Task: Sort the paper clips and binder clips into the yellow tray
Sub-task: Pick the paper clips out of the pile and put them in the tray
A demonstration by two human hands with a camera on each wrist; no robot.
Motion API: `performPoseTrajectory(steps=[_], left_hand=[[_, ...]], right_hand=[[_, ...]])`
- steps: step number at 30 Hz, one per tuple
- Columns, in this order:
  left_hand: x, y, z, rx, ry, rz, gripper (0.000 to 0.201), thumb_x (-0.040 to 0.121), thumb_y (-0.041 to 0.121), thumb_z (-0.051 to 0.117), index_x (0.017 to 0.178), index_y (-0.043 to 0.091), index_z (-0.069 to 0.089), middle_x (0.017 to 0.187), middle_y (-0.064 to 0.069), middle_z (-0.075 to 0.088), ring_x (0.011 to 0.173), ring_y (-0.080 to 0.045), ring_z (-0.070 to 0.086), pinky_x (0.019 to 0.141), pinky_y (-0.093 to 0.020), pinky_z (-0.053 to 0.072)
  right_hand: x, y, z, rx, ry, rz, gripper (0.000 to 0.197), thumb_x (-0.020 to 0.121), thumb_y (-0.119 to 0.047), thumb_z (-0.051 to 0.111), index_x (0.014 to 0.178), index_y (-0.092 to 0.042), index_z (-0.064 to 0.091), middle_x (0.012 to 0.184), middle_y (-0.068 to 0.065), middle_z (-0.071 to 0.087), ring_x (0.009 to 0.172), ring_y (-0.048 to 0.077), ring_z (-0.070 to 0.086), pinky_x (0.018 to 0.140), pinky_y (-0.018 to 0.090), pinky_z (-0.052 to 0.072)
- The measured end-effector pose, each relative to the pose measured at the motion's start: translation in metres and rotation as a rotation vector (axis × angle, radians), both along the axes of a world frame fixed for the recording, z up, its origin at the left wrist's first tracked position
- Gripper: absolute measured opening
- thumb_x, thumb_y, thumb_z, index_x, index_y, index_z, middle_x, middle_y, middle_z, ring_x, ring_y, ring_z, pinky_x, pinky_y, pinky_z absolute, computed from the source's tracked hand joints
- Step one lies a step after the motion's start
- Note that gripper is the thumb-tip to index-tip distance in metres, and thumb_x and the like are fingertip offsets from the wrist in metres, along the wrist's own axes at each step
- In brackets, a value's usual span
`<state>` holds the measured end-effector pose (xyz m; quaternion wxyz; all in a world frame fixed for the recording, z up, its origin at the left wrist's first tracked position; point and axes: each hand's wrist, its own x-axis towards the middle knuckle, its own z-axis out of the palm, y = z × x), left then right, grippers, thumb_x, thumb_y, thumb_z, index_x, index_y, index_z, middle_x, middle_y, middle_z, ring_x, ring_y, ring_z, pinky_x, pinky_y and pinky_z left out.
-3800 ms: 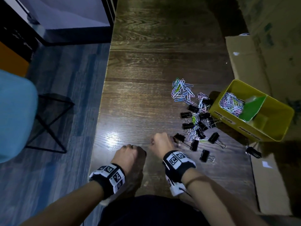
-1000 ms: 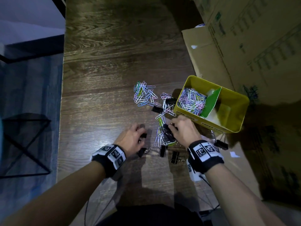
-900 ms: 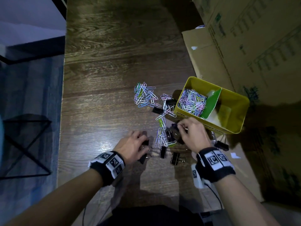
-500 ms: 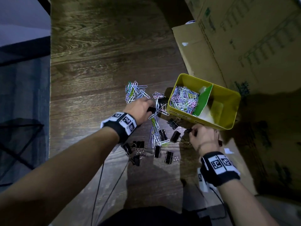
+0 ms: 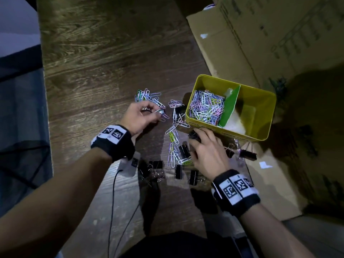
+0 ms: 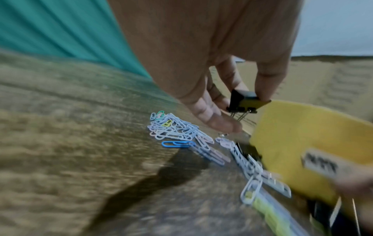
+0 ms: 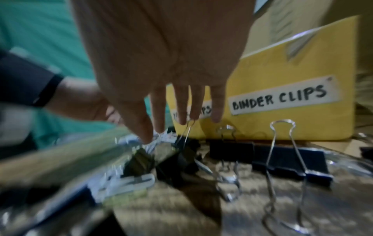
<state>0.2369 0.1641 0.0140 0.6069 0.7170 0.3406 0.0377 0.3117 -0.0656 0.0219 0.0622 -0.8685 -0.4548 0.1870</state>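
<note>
Left hand (image 6: 203,67) pinched black binder clip (image 6: 243,103), lifted toward yellow tray (image 5: 260,101) for dropping. Right hand (image 5: 206,153), fingers straight, reached among table clips, holding nothing.

- We see the tray (image 5: 268,116) on the worktop (image 5: 111,62), a divider (image 5: 229,107) splitting it; paper clips (image 5: 204,107) fill its left compartment.
- Left of the tray lies a loose paper clip heap (image 5: 149,96).
- Nearer us, binder clips (image 5: 178,171) are scattered.
- Cardboard (image 5: 223,43) lies behind the tray.
</note>
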Motion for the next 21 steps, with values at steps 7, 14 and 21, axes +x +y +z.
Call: performPoseTrajectory(steps=[7,14,21], left_hand=[[0.046,0.001,0.011,-0.036,-0.074,0.15,0.013,0.067,0.007,0.052,0.068,0.02,0.05,0.069,-0.012,0.066,0.042,-0.014,0.049,0.039,-0.019,0.035],[0.078,-0.014,0.003,0.798,0.482,-0.557,0.036,0.081,0.051,0.06,0.109,0.029,0.062,0.098,-0.006,0.068,0.092,-0.029,0.062,0.075,-0.034,0.049],[0.089,-0.026,0.004,0.903,0.558,-0.69,0.034,0.084,0.042,0.059,0.109,0.02,0.062,0.103,-0.013,0.065,0.094,-0.034,0.061,0.073,-0.036,0.046]], right_hand=[[0.008,-0.015,-0.011,0.008,-0.106,-0.098,0.037,0.062,-0.006,0.074,0.098,-0.015,0.072,0.118,0.01,0.06,0.11,0.031,0.052,0.082,0.042,0.044],[0.019,-0.018,-0.022,0.071,-0.191,-0.157,0.021,0.065,-0.025,0.078,0.085,-0.02,0.073,0.108,0.005,0.061,0.102,0.025,0.048,0.08,0.039,0.04],[0.014,-0.02,-0.025,-0.012,-0.18,-0.175,0.045,0.063,-0.058,0.074,0.089,-0.022,0.071,0.116,0.011,0.055,0.111,0.031,0.047,0.089,0.045,0.043]])
